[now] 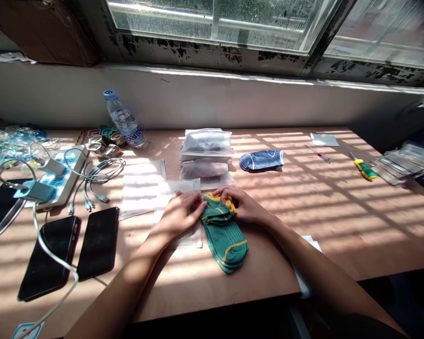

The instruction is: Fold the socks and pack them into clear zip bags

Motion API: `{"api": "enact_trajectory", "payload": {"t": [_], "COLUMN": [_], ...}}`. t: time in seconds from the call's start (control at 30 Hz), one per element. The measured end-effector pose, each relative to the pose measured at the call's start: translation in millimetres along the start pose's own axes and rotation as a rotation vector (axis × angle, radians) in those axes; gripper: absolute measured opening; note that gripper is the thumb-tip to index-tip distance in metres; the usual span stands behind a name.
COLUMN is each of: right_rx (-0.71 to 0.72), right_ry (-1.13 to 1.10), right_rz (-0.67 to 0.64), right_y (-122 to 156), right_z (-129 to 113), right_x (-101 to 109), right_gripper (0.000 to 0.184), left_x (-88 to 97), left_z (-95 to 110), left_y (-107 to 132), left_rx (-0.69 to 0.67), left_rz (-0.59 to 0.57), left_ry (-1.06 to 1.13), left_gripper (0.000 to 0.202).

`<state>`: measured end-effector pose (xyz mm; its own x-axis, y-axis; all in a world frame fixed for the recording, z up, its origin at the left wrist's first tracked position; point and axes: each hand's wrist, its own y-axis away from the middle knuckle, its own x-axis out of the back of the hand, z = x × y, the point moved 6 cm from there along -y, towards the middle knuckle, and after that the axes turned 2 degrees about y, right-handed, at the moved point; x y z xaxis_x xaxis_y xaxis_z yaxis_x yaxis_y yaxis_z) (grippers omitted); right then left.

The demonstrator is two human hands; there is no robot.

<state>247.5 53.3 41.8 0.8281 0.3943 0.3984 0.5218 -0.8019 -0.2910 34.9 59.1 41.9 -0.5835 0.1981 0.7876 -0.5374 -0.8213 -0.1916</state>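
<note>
Green sock (224,240) lies lengthwise — cuff (219,205) in the narrow grip of the right hand (242,203), left hand (180,215) open beside it on a clear bag (176,188).

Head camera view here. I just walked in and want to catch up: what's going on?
A person's left hand and right hand are at the top of a green sock with yellow trim, which lies on a wooden table. The left hand also lies over a translucent plastic bag. Beyond them are a blue striped sock and plastic packets; phones and a power strip lie to the left.
</note>
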Motion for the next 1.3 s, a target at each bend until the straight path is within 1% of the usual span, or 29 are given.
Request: {"api": "enact_trajectory", "payload": {"t": [0.17, 0.3, 0.4, 0.43, 0.53, 0.57, 0.6, 0.63, 0.7, 0.73, 0.97, 1.03, 1.13, 1.3], "right_rx": [-0.009, -0.002, -0.011, -0.02, -0.021, -0.006, 0.009, 0.017, 0.011, 0.002, -0.001, 0.003, -0.007, -0.01], "right_ry": [0.029, 0.058, 0.019, -0.009, -0.048, -0.029, -0.002, 0.022, 0.035, 0.024, -0.03, -0.023, 0.001, 0.024], "right_rz": [-0.003, 0.004, 0.013, 0.026, 0.044, 0.035, 0.021, 0.009, -0.005, -0.008, -0.049, -0.051, -0.051, -0.053], "right_y": [-1.7, -1.8, -0.5, -0.1, 0.1, -0.1, -0.4, -0.6, -1.0, -1.0, -0.1, -0.1, -0.5, -1.1], "right_z": [-1.6, -2.9, 0.4, 2.2, 5.2, 4.5, 3.4, 2.3, 0.4, -0.4, -5.3, -5.9, -6.4, -7.3], "right_x": [1.5, 2.1, -1.3, -2.2, -4.0, -4.4, -4.5, -4.2, -2.5, -1.5, 0.5, 1.1, 2.0, 3.1], "right_gripper": [0.018, 0.02, 0.02, 0.023, 0.047, 0.049, 0.045, 0.037, 0.022, 0.018, 0.02, 0.019, 0.018, 0.017], "left_x": [6.3, 4.6, 3.4, 2.9, 0.2, -0.9, -1.7, -2.0, -0.5, 1.2, 10.8, 9.8, 5.1, 0.6], "left_z": [-2.6, 1.8, 9.8, 13.1, 23.2, 25.9, 27.6, 28.1, 25.3, 22.4, 0.7, -1.9, -2.8, -4.4], "left_y": [-0.4, -1.1, -1.0, -0.9, -0.6, -0.7, -0.7, -0.8, -1.0, -1.0, -1.0, -1.9, -3.1, -3.0], "left_rx": [0.075, 0.02, -0.016, -0.022, -0.031, -0.036, -0.038, -0.034, -0.01, 0.008, 0.127, 0.142, 0.13, 0.122], "left_rz": [0.085, 0.069, 0.086, 0.097, 0.119, 0.119, 0.115, 0.113, 0.12, 0.128, 0.173, 0.147, 0.066, 0.012], "left_ry": [-0.027, -0.013, 0.069, 0.102, 0.199, 0.226, 0.245, 0.254, 0.241, 0.223, 0.129, 0.103, 0.075, 0.057], "left_gripper": [0.032, 0.033, 0.03, 0.027, 0.024, 0.024, 0.025, 0.027, 0.028, 0.028, 0.033, 0.034, 0.036, 0.027]}}
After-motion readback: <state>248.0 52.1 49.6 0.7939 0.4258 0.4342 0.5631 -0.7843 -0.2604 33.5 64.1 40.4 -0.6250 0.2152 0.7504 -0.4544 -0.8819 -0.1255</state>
